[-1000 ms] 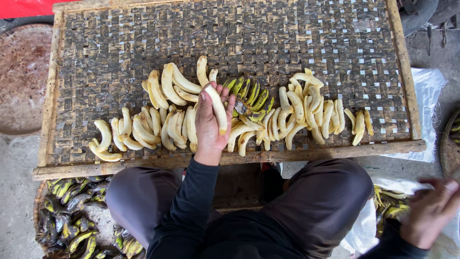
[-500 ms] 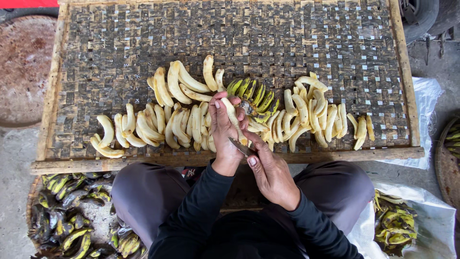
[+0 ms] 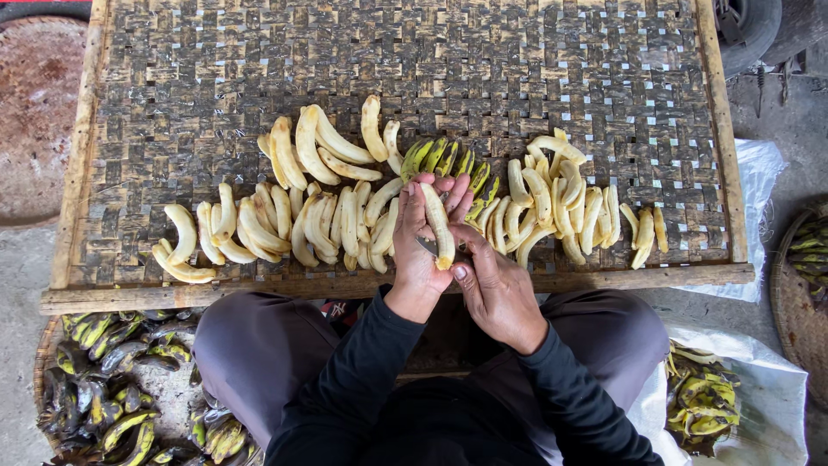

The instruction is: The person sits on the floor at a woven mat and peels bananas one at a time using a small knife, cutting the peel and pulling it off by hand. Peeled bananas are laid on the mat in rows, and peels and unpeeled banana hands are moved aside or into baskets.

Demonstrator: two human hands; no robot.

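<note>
At the near edge of the woven tray (image 3: 129, 129), the left hand (image 3: 420, 259) gripped a peeled banana (image 3: 437, 224), fingers curled round it. Its long axis ran near to far. The right hand (image 3: 496, 289) touched its near end, fingers pinching a small blade (image 3: 429, 248).

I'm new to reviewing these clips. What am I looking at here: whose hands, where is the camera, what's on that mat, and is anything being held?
There is no machine here. The one view comes from a camera worn on a person's head, looking down past their dark sleeves and knees. Before them lies a woven tray with a wooden frame, holding a row of peeled bananas and a small green unpeeled bunch. The left hand grips one peeled banana upright over the tray's near edge. The right hand meets it from below, holding what looks like a small blade at the banana's lower end. Discarded peels fill a basket at the left, and more lie on a white sack at the right.
</note>
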